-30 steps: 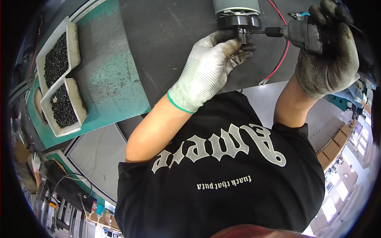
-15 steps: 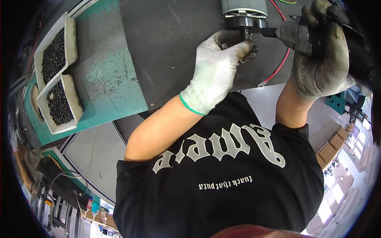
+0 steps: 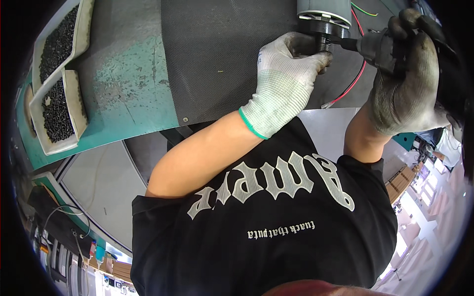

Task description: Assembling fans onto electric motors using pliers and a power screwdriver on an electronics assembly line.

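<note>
A grey cylindrical motor [image 3: 323,7] with a black end collar lies at the top of the view. From the collar a dark threaded shaft [image 3: 324,45] sticks out toward me. My gloved left hand [image 3: 291,66] is closed round that shaft, thumb and fingertips pinching its end. In my gloved right hand [image 3: 407,86] is a black power screwdriver [image 3: 376,49], held sideways. Its bit [image 3: 348,44] points left and meets the side of the shaft by the collar; the exact contact is too small to tell. My right fingers wrap over the tool's body, which fades into the dark rim.
Red and black wires [image 3: 353,88] trail over the dark bench mat [image 3: 217,59] below the tool. At the left, two whitish bins [image 3: 74,106] of small black screws stand on the worn green bench edge [image 3: 133,79]. The bench's front edge runs close to my body.
The whole view has shifted, so motor and hands appear farther right and the bins farther left and higher. Both hands keep their holds, and the bit stays against the shaft.
</note>
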`<state>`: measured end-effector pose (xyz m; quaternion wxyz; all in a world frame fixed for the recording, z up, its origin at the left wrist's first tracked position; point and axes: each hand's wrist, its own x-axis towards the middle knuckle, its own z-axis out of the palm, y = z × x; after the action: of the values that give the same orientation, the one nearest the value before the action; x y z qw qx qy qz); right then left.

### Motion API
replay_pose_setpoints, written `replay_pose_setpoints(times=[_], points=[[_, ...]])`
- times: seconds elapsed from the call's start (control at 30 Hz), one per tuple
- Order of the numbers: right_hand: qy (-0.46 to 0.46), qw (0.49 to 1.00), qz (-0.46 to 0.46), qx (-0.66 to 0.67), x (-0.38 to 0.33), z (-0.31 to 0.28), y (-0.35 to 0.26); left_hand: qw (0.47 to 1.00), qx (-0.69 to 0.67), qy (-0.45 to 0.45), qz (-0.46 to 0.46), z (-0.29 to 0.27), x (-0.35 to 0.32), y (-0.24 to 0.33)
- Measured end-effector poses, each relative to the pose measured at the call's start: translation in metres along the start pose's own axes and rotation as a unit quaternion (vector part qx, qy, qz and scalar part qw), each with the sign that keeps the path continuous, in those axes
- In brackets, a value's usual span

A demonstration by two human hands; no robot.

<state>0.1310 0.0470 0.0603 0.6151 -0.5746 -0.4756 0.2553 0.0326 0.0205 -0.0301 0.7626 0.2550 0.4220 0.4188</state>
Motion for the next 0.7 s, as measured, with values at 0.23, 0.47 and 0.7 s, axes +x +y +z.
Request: replay_pose_setpoints(times=[0.23, 0.47, 0.7], points=[[-0.055, 0.982, -0.163, -0.081, -0.006, -0.011, 0.007, 1.0, 0.023, 0.0, 0.008, -0.002, 0.002, -0.004], [-0.084, 0.925, -0.34, -0.148, 0.021, -0.035, 0.029, 0.999, -0.028, -0.019, 0.02, 0.0, 0.005, -0.004], [0.029, 0.972, -0.231, -0.016, 0.035, -0.055, -0.013, 0.977, -0.206, -0.01, -0.056, 0.006, -0.003, 0.003]])
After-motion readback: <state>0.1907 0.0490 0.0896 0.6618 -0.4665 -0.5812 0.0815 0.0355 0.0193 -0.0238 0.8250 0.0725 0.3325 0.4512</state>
